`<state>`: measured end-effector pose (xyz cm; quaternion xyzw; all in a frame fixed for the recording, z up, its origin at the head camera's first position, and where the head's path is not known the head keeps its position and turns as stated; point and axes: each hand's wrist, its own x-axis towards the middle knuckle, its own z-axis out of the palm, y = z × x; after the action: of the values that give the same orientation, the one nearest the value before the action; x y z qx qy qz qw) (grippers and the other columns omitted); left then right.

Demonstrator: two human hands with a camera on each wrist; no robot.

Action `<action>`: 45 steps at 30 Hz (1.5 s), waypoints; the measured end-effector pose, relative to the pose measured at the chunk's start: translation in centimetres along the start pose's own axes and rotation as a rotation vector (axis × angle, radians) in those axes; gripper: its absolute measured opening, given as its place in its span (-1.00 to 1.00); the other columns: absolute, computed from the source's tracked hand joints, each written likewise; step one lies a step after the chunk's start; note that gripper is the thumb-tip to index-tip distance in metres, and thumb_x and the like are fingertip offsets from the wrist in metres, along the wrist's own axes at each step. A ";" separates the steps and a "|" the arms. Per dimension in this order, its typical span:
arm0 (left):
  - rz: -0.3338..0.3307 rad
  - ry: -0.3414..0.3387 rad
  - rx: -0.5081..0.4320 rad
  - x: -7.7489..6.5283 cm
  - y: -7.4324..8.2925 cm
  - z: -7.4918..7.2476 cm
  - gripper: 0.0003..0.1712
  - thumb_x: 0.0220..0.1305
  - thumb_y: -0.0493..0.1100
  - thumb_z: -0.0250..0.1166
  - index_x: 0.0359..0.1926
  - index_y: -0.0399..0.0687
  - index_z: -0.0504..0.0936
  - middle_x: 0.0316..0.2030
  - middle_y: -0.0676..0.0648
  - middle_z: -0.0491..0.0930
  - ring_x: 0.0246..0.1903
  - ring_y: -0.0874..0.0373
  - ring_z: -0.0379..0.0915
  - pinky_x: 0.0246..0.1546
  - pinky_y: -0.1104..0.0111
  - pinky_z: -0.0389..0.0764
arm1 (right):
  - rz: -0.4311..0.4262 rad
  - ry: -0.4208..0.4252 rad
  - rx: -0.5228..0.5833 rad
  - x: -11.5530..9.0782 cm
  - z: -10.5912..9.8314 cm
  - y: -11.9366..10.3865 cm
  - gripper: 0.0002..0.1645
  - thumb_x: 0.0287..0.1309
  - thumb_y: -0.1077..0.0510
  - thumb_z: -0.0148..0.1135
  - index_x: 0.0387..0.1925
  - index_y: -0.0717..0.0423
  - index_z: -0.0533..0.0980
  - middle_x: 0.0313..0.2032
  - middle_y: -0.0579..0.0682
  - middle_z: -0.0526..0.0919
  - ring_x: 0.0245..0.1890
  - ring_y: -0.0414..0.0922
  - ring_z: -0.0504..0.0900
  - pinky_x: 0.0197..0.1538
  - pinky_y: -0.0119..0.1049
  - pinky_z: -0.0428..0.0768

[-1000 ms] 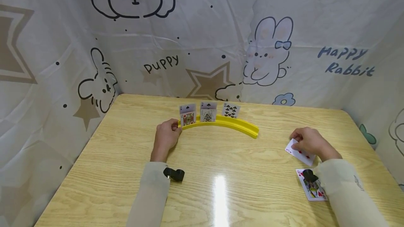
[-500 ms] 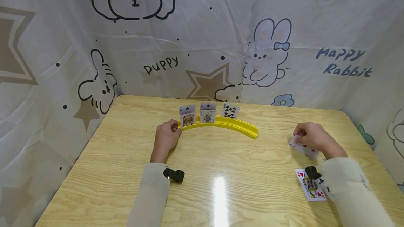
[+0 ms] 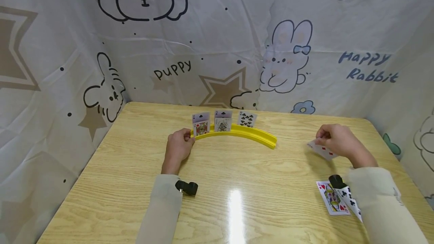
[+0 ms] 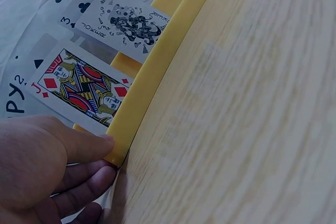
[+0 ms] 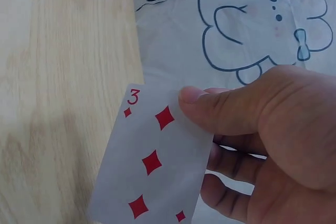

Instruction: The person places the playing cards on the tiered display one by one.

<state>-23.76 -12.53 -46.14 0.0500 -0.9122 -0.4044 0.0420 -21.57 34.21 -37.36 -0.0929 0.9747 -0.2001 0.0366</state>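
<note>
My right hand (image 3: 340, 140) pinches a three of diamonds playing card (image 5: 152, 161) by its edge, thumb on the face and fingers behind, above the right part of the table. At the left end of a curved yellow card holder (image 3: 252, 132), my left hand (image 3: 179, 147) grips the tip between thumb and fingers. In the holder's left part stands a jack of diamonds (image 4: 86, 90) before a two of spades. Beside it, a joker (image 4: 126, 22) stands before a three of clubs. A clubs card (image 3: 247, 119) with several pips stands further right.
On the table (image 3: 271, 183) at the right lie a queen of hearts (image 3: 333, 199) and a clubs card (image 3: 350, 200), partly under my right sleeve. A printed curtain (image 3: 217, 40) hangs behind and at both sides.
The right hand has raised the three of diamonds off the table and tilted it. More of the clubs card beside the queen shows. The left hand stays on the holder.
</note>
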 end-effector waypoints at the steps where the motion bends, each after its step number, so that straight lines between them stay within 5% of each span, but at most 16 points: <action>1: 0.004 0.002 0.000 0.0 0.0 0.0 -0.65 0.33 -0.24 0.35 0.10 -0.25 0.65 -0.15 -0.18 0.67 -0.14 0.01 0.58 -0.11 0.16 0.60 | 0.002 0.007 0.003 -0.1 -0.1 -0.2 -0.87 0.23 0.29 0.34 -0.40 0.22 0.54 -0.50 -0.02 0.54 -0.52 -0.08 0.46 -0.49 -0.21 0.45; 26: -0.009 -0.004 0.008 0.0 0.0 0.0 -0.63 0.32 -0.23 0.36 0.12 -0.25 0.64 -0.13 -0.18 0.67 -0.12 0.01 0.58 -0.09 0.17 0.59 | 0.086 0.300 0.183 -0.2 0.8 -3.7 -0.77 0.28 0.09 0.37 -0.31 0.21 0.59 -0.27 0.17 0.63 -0.28 0.07 0.50 -0.38 -0.19 0.47; 45: 0.030 0.013 0.013 0.1 -0.1 0.0 -0.65 0.29 -0.26 0.37 0.09 -0.27 0.66 -0.16 -0.18 0.68 -0.15 0.00 0.59 -0.10 0.17 0.59 | 0.108 0.335 0.323 0.8 1.6 -6.3 -0.73 0.33 0.03 0.31 -0.21 0.19 0.59 -0.17 0.15 0.64 -0.23 0.05 0.55 -0.37 -0.35 0.55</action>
<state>-23.86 -12.62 -46.23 0.0393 -0.9152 -0.3975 0.0536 -21.17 27.77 -36.33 0.0009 0.9260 -0.3639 -0.1005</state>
